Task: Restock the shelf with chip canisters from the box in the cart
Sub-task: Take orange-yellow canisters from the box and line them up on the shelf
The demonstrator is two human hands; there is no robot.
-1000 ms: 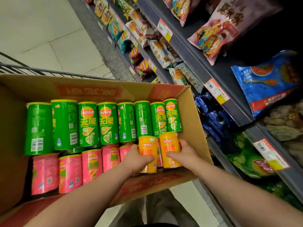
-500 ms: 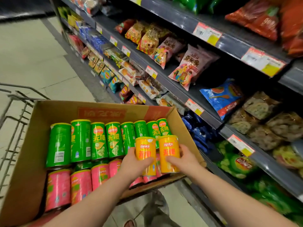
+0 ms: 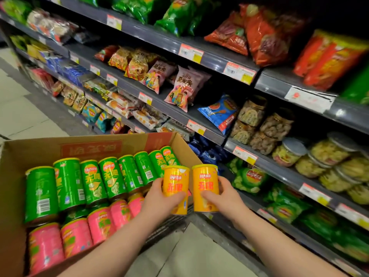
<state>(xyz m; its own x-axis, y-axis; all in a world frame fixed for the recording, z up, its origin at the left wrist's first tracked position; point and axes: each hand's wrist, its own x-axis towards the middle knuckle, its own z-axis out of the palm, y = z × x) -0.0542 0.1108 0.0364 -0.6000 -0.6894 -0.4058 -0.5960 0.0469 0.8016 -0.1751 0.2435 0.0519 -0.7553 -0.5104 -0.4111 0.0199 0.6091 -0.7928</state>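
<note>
My left hand grips one orange chip canister, held upright above the box's near right corner. My right hand grips a second orange canister right beside the first, almost touching it. Below them an open cardboard box holds a back row of green canisters lying on their sides and a front row of pink canisters. To the right run dark grey shelves stocked with snack bags.
Green chip bags fill the low shelf just right of my hands. Clear jars of snacks sit on the shelf above them, and price tags line the shelf edges. Pale floor tiles stretch away on the left.
Both hands have lifted the two orange canisters out of the box and carried them up and right toward the shelves. My view has tilted up, showing more shelf levels.
</note>
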